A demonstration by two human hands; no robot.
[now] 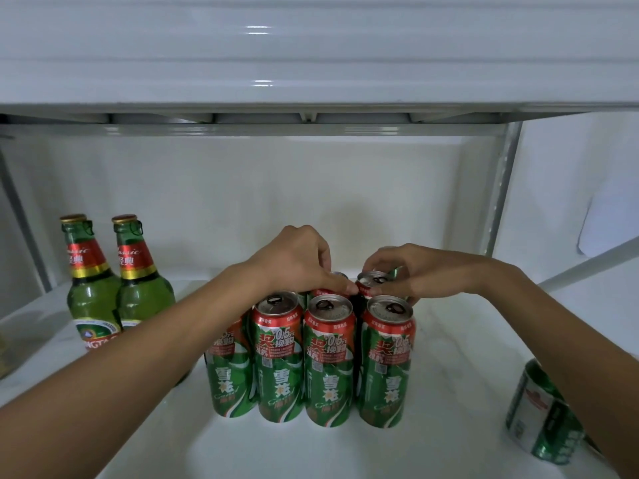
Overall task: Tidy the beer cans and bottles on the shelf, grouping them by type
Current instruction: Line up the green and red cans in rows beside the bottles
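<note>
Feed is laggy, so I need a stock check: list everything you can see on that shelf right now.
Glass beer bottles: two, green with red-and-gold neck labels, upright at rear left, side by side.
Tall beer cans: at least six, green with red tops, upright, clustered at centre; four in front, others behind.
Short can: one, green and white, front right, partly behind the right forearm.
Shelf: white, with grey uprights.
Left hand: grips a back-row can.
Right hand: grips the back-row can beside it.

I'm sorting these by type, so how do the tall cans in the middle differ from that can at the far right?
The tall cans carry red tops and red label panels; the far-right can is shorter, mainly green and silver. The tall cans stand grouped together; the far-right can stands apart, partly behind the right forearm. Both are green beer cans.
</note>
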